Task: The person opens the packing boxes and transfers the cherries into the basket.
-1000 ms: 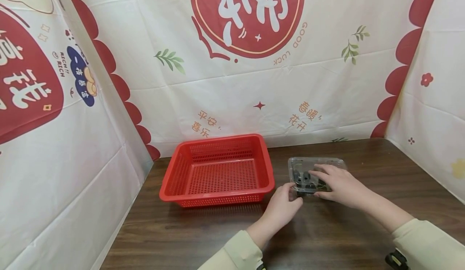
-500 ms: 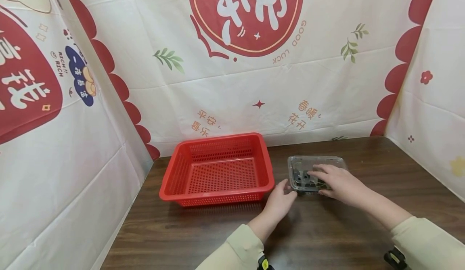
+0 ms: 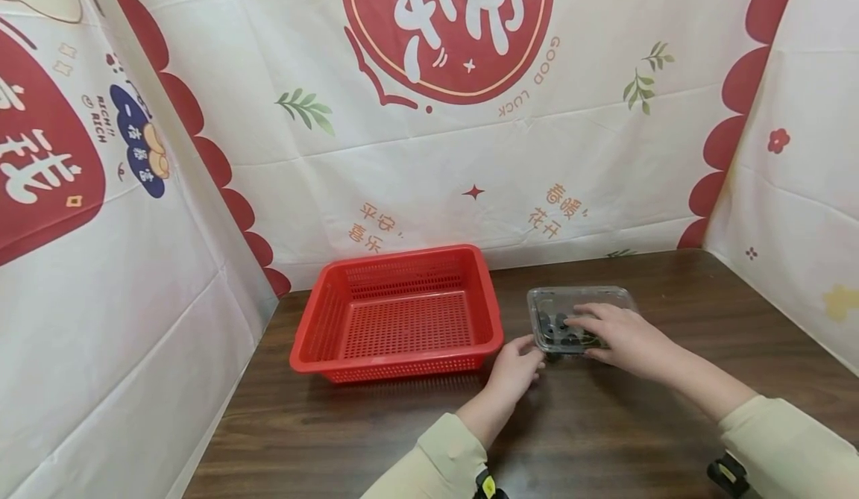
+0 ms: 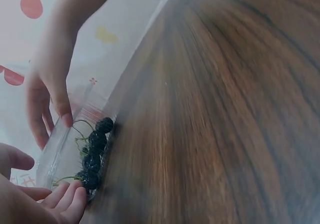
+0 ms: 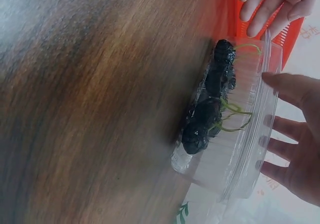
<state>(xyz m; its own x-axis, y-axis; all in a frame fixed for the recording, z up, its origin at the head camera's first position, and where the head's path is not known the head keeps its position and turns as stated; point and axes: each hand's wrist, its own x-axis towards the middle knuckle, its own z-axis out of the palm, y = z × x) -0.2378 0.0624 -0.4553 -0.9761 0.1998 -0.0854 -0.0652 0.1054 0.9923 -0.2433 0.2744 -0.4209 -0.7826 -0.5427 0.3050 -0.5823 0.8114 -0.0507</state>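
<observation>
In the head view, a clear lidded plastic box (image 3: 579, 295) sits on the table to the right of a red basket (image 3: 396, 371). Dark, bumpy, berry-like fruits with green stems (image 5: 196, 129) lie along its bottom. My right hand (image 3: 627, 341) rests over the lid (image 5: 245, 149). Its fingertips touch the lid's top, and the thumb lies at the near rim. At the box's left front corner is my left hand (image 3: 513, 377), fingers extended and holding nothing. In the left wrist view, its fingertips lie close to the box wall by the fruits; contact is unclear.
The basket, with perforated walls and floor, stands just left of the box. Brown wooden table (image 3: 322, 439) surface spreads in front of both. Printed white cloth (image 3: 416, 178) hangs behind and along both sides. A dark band with a buckle (image 3: 488, 484) circles the left sleeve.
My left hand has drawn slightly away from the box corner, its fingers now straighter. The right hand stays on the lid. The whole view has shifted a little.
</observation>
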